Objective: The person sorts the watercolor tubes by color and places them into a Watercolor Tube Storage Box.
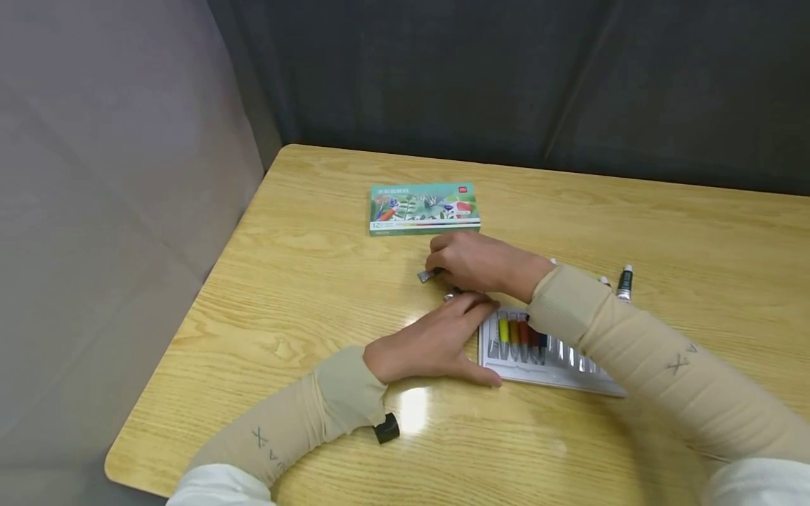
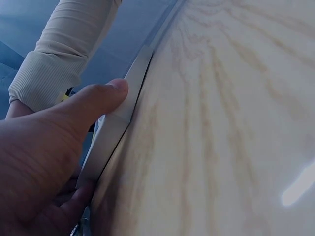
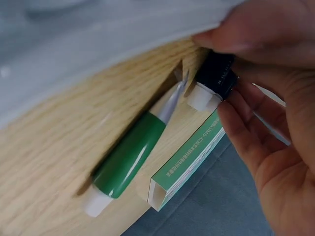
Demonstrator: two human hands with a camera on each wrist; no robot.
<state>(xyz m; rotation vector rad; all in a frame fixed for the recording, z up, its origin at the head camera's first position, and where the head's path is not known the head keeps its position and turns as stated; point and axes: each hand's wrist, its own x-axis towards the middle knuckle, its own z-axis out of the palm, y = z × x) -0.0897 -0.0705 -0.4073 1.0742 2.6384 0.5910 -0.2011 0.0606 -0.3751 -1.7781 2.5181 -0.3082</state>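
A white tray (image 1: pixel 557 379) of paint tubes lies flat on the table, partly covered by the right forearm. My left hand (image 1: pixel 436 341) holds the tray's left end, its thumb at the near corner and its fingers toward the far one. Just beyond the tray, my right hand (image 1: pixel 471 261) grips a dark paint tube (image 3: pixel 215 73) with a white cap; the tube's flat silver end pokes out past the fingers in the head view. A green paint tube (image 3: pixel 130 155) lies on the table beside that hand, between tray and box.
The green paint box (image 1: pixel 424 209) lies just beyond the right hand. A dark paint tube (image 1: pixel 625 282) lies behind the tray, past the right sleeve, with other white caps partly hidden near it. Yellow, brown and red tubes show in the tray. Dark cloth hangs along the table's far edge.
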